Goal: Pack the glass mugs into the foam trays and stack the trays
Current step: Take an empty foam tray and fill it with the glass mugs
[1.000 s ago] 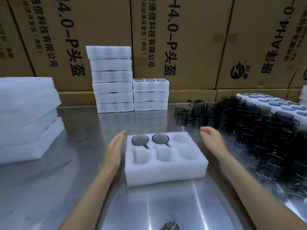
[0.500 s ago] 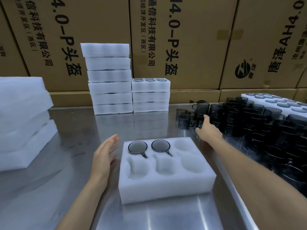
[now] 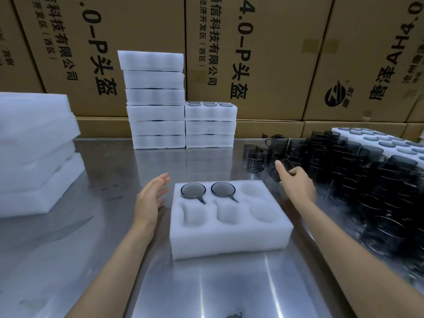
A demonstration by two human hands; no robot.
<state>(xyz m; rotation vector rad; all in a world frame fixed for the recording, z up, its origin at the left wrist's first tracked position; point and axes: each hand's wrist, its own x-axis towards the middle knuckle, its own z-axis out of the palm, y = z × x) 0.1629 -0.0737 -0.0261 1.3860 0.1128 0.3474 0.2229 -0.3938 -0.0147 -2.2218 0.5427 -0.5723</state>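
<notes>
While the white six-pocket foam tray point(image 3: 229, 232) is sitting at the centre of the frame on the brushed steel table point(image 3: 110, 260), I am seeing two smoky grey glass mugs point(image 3: 193, 190) lying in its two far-left pockets, handles pointing toward me; the other four pockets are showing bare foam. My left hand point(image 3: 149, 200) is hovering just beside the tray's left edge, fingers straight and relaxed, holding nothing. My right hand point(image 3: 296, 182) is reaching toward the right of centre, its fingers curling round a dark glass mug point(image 3: 278, 174) at the near edge of the crowd of loose dark mugs point(image 3: 367, 180) filling the right side of the frame. Two stacks of filled white foam trays point(image 3: 158, 125) are standing at upper centre against the brown printed cardboard cartons point(image 3: 263, 53). Thick white foam sheets point(image 3: 34, 157) are piling up at the left edge.
</notes>
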